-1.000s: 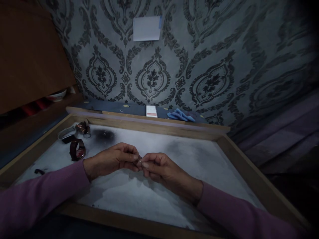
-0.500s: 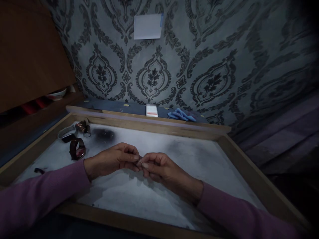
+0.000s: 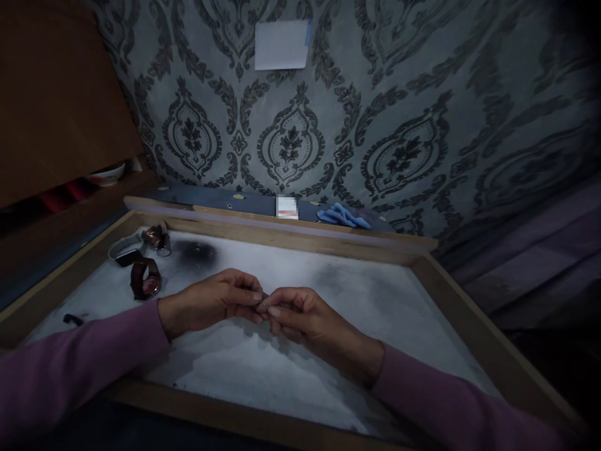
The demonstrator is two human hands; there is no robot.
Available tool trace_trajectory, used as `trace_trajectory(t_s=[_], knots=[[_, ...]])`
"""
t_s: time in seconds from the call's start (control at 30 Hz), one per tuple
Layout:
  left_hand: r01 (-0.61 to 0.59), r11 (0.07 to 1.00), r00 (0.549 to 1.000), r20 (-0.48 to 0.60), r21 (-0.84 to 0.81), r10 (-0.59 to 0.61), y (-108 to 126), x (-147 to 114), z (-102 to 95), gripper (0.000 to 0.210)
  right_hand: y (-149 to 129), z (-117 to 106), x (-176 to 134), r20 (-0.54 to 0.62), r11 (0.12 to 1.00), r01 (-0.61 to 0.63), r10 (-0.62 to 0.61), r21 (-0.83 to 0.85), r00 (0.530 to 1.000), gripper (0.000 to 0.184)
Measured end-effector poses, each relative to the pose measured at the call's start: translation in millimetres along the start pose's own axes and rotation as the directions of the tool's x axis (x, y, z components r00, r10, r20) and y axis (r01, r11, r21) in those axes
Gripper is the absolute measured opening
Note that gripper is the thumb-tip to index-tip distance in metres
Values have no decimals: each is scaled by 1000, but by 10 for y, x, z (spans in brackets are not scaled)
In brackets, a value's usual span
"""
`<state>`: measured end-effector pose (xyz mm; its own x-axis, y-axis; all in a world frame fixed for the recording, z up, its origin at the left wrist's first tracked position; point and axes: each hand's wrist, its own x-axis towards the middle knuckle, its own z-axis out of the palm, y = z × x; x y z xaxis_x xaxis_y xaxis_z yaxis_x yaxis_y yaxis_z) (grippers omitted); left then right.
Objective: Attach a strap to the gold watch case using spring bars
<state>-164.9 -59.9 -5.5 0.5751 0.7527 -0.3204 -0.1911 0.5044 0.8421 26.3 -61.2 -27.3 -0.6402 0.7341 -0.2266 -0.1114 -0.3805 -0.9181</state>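
Note:
Above the white floor of a wooden-framed tray (image 3: 328, 237), my left hand (image 3: 231, 297) and my right hand (image 3: 303, 316) meet, fingertips almost touching. Both are closed in a pinch. Between them is a tiny, thin thing, too small and dark to name, mostly covered by the fingers. To the left of my left hand a watch with a dark brown strap (image 3: 139, 279) stands on its looped band. Behind it lie a watch with a pale strap (image 3: 128, 252) and another, brownish watch (image 3: 158, 238).
Near my left sleeve lies a small black curved piece (image 3: 72, 319). Past the tray's far edge are a small white box (image 3: 287, 207) and a crumpled blue cloth (image 3: 344, 216). A bowl (image 3: 107, 175) sits on a shelf at left. White paper (image 3: 282, 45) hangs on the patterned wall.
The view has shifted very slightly. Both hands keep the same pinch in the same place, and the watches have not moved.

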Motion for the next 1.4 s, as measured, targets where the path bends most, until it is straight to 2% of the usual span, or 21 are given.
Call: trace_trajectory(t_s=[0.8,1.1,1.4], knots=[[4,1000,1000,-21,23,-4,-72,20,-27,25,66,-15,28,-18,996,38,-40,-80,999,29],[6,993,1000,-13,117,-4,-104,27,-6,25,58,-16,8,-54,990,14,-22,-141,998,30],[-70,974,997,32,216,65,-159,37,6,24,59,-22,14,-73,993,1,-9,-114,997,34]])
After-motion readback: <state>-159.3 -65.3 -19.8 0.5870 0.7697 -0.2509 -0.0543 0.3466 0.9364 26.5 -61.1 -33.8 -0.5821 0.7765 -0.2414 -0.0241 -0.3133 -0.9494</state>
